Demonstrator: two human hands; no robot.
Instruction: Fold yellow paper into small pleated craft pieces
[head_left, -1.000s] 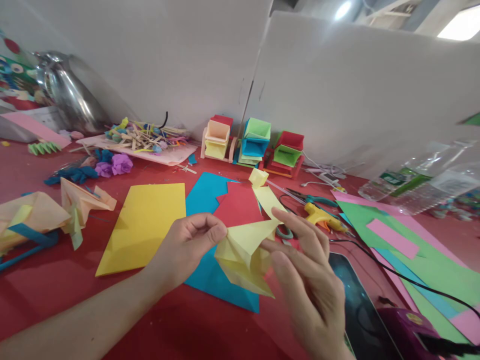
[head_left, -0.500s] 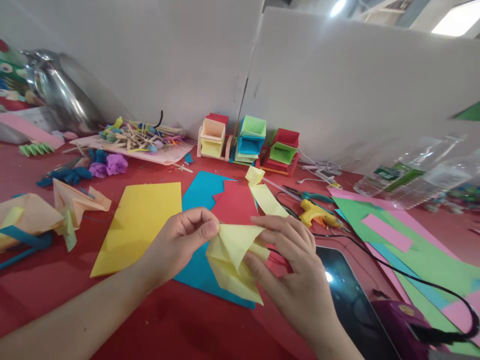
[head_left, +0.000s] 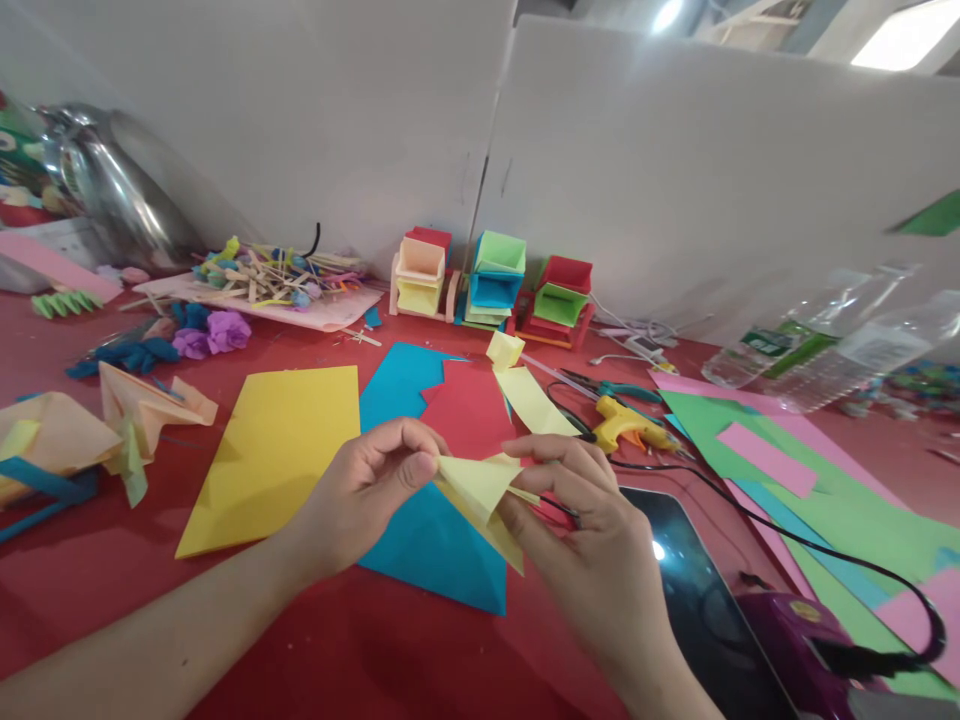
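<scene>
Both hands pinch one folded pale yellow paper (head_left: 480,495): left hand (head_left: 371,495) fingers at its left corner, right hand (head_left: 592,540) fingers at its right. Held above blue sheet (head_left: 427,540) on bench (head_left: 112,590).

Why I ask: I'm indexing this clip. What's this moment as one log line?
left hand: pinches folded yellow paper | right hand: pinches its other side | below: blue sheet, red table
</scene>
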